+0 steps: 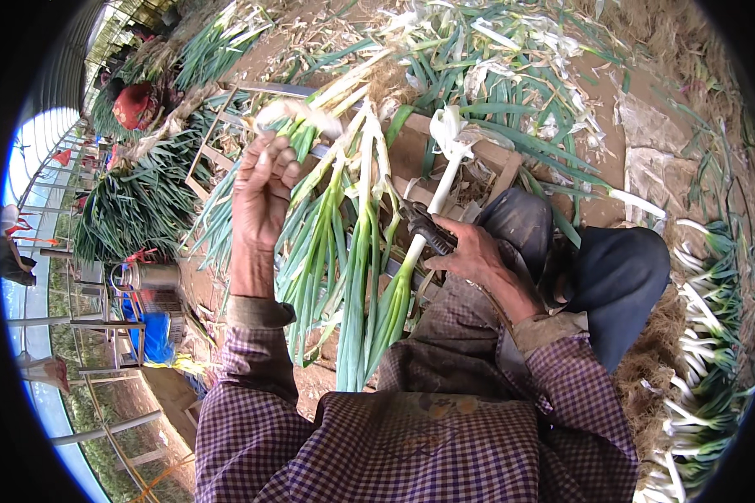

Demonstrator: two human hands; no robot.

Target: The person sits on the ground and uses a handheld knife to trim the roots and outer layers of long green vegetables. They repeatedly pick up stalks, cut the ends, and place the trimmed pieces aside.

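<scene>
Checked sleeves (pixel 411 444) fill the lower frame, nearest the lens. Beyond them, a bundle of green onions (pixel 344 277) lies across a wooden frame (pixel 486 163). Left hand (pixel 260 197): fingers curled shut around leaves and pale husk at the bundle's left edge. Right hand (pixel 478 256): fingers closed around a dark-handled tool (pixel 424 225), pressed against a single white onion stalk (pixel 432 210) just right of the bundle. Trimmed leaf scraps (pixel 512 75) cover the ground beyond the frame. Cleaned onions (pixel 709 335) lie well right of it; a stacked green pile (pixel 134 201) lies left. Bundle leaves hide part of the frame.
</scene>
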